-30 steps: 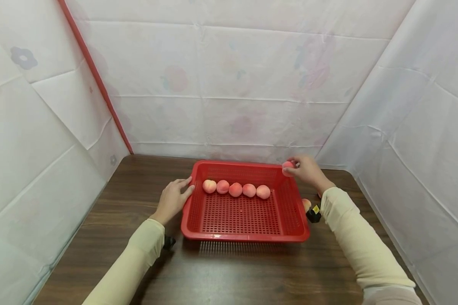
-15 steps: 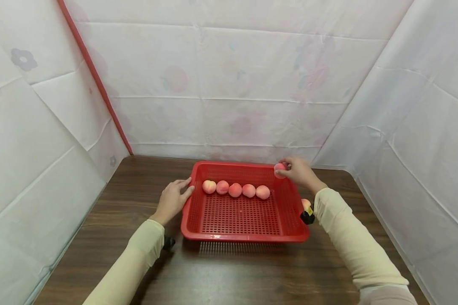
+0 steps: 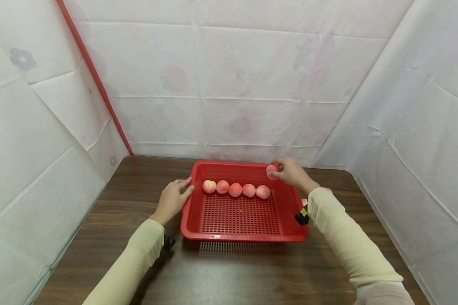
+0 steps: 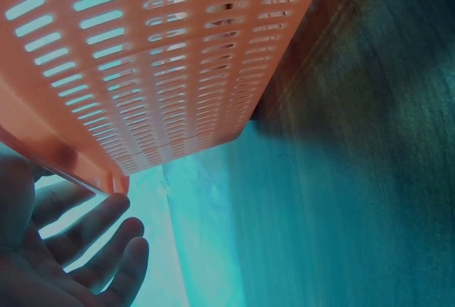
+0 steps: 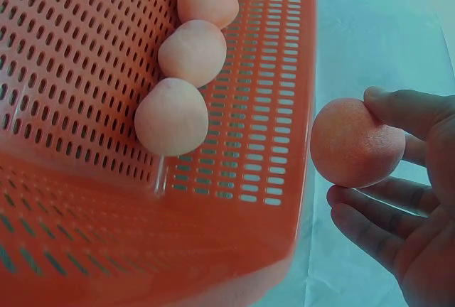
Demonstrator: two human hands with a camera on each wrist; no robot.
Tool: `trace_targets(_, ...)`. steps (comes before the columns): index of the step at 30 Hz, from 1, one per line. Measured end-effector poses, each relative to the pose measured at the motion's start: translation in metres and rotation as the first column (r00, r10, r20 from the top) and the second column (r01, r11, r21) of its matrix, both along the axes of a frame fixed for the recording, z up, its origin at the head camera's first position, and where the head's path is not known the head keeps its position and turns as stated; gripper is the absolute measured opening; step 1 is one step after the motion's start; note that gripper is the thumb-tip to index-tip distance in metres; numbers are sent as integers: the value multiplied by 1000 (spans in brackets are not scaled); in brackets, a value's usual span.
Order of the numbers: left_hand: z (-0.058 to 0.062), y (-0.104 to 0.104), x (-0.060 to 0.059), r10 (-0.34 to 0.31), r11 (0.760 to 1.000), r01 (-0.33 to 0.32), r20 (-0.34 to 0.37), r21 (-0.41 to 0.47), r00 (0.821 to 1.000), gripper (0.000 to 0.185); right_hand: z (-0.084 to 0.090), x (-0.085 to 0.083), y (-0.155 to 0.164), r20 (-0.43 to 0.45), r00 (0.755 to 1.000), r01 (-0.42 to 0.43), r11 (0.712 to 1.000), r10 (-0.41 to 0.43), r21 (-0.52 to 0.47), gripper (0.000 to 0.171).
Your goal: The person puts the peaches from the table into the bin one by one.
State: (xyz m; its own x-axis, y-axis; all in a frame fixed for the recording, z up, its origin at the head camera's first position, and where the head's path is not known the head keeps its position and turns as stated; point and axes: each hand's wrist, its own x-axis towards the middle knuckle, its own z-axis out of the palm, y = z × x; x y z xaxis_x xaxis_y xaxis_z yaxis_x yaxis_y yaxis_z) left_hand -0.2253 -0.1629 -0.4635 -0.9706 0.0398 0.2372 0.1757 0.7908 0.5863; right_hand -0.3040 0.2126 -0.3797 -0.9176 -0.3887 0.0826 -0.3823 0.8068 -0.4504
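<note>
A red perforated plastic basket [image 3: 241,236] stands on the table, with several peaches [image 3: 235,190] in a row along its far side. At the basket's left rim is my left hand [image 3: 171,199]; its fingertips touch the rim. From below, the left wrist view shows its fingers [image 4: 106,257] spread and fairly straight beside the rim, the thumb hidden. My right hand [image 3: 293,173] pinches another peach [image 5: 355,142] between thumb and fingers. That peach is over the far rim near the right corner, apart from the row.
To the right of the basket, a peach [image 3: 304,202] is partly hidden by the right wrist's black camera [image 3: 302,215]. A reddish thing [image 3: 328,189] shows just past the right sleeve. Dark wooden table [image 3: 229,275] surrounds the basket; pale sheets [image 3: 229,84] hang behind and at both sides.
My right hand has moved left along the basket's far rim with the peach in its grip. My left hand and the row of peaches stay where they were.
</note>
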Motion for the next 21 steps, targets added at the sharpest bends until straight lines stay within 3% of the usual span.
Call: trace_targets(21, -4, -2, -2, 6, 1000, -6, 8, 10, 1000, 47, -6, -3, -35, 75, 997, -18, 1000, 19, -7, 36)
